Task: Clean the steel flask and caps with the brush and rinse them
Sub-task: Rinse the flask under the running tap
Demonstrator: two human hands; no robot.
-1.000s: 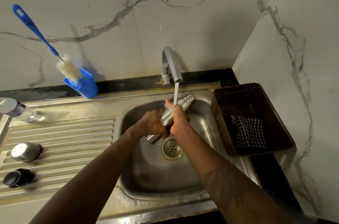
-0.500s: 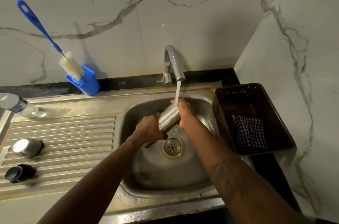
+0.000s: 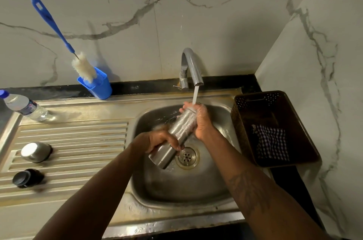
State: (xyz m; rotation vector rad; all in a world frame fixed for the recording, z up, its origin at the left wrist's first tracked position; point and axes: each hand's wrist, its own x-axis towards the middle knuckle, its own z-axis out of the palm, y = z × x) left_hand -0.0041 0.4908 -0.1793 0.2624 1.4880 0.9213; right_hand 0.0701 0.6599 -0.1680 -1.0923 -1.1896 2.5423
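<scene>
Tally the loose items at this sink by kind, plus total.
Steel flask: 1
Caps: 2
Brush: 1
Brush holder: 1
Water bottle: 1
Basket: 1
Checked cloth: 1
Total: 8

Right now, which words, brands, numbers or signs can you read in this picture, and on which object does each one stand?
No text here is readable.
Label on the plastic bottle: there is some print, but it is too small and blurred to read.
Steel flask, steel cap, black cap, blue brush, brown basket: no marking shows.
</scene>
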